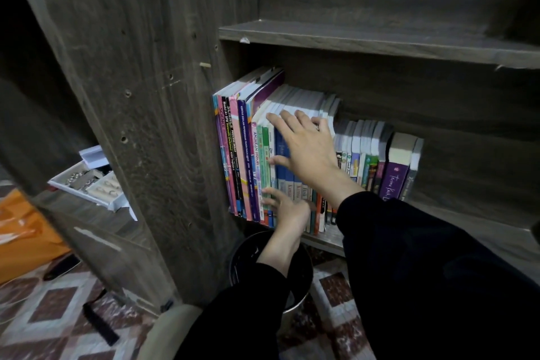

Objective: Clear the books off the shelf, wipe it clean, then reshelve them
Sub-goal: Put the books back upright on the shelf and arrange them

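In the row of books point(359, 152), a magenta spine point(222, 121) at the left end reads "SCIENCE". Beside it, a black spine point(225, 137) carries "Modul A+ SPM Matematik (Dwibahasa) KSSM", and a second black spine point(233, 128) reads "SCIENCE PROCESS SKILLS". A dark blue spine point(245, 137) begins "KERTAS SOALAN PEPERIKSAAN"; the rest of its line is too small to read. A pale lilac spine point(256, 149) reads "ANJAKAN PRIMA". Near the right end, a purple spine point(393, 181) shows "Terima Kasih" in script lettering. The words on the blue spines point(289, 181) in the middle are too blurred to read.
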